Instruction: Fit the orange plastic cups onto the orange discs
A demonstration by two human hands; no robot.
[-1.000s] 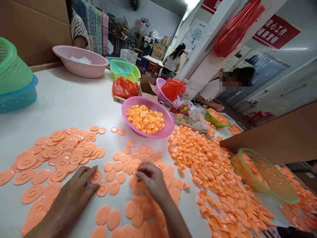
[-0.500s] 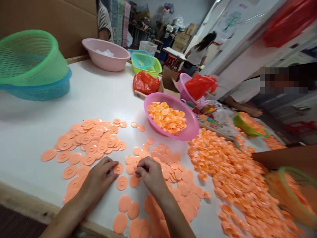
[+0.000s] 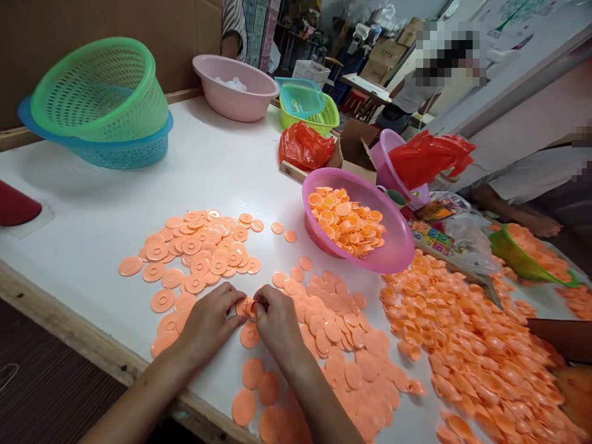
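Note:
My left hand (image 3: 213,320) rests low over the table, thumb and fingers closed about the edge of a flat orange plastic disc (image 3: 250,335)-like piece at its fingertips. Facing it, my right hand (image 3: 278,320) pinches a small orange curved plastic piece (image 3: 251,307) against that disc; its exact form is partly hidden by the fingers. To the left lies a heap of orange discs with raised rings (image 3: 201,246). More orange discs (image 3: 330,314), many plain side up, spread beside and under my right forearm.
A pink basin (image 3: 402,250) holds orange cup-like pieces. Many more orange pieces (image 3: 472,345) cover the right side. Green (image 3: 152,92) and blue baskets (image 3: 139,154) stand far left, a pale pink basin (image 3: 240,102) behind. Other people are at the back and right.
My right hand has moved left to meet my left hand, bringing its small piece onto the disc there. The view has swung left, so the table's contents appear further right.

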